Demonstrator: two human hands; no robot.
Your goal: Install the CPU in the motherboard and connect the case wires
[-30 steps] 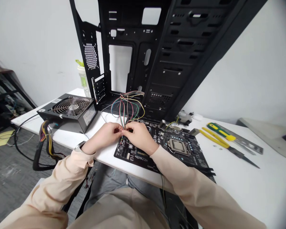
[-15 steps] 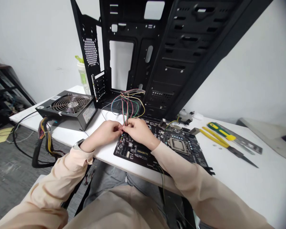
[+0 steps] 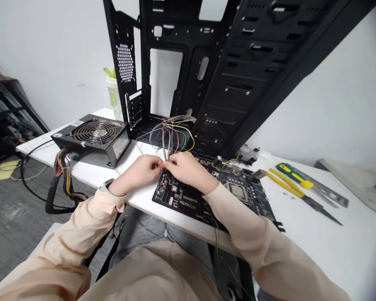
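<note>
A black motherboard (image 3: 190, 200) marked GIGABYTE lies flat at the front of the white table. Over its far left corner, my left hand (image 3: 148, 168) and my right hand (image 3: 186, 169) meet with fingertips pinched together. Several thin coloured wires (image 3: 167, 144) come down from the computer case (image 3: 225, 90) and end between my fingers. Both hands are closed on the wire ends; the connectors there are mostly hidden by my fingers. My right wrist crosses above the board, beside the square processor socket (image 3: 239, 192).
A power supply (image 3: 95, 136) with a round fan grille stands on the left, its cable bundle (image 3: 62, 179) hanging over the table edge. To the right lie yellow-handled pliers (image 3: 288, 184) and a green and yellow tool handle (image 3: 293, 173). A bottle (image 3: 113, 96) stands behind the case.
The view has shifted slightly, so the scene sits a little further right. Both hands stay at the same corner of the motherboard, still pinching the wires, with only small finger movement.
</note>
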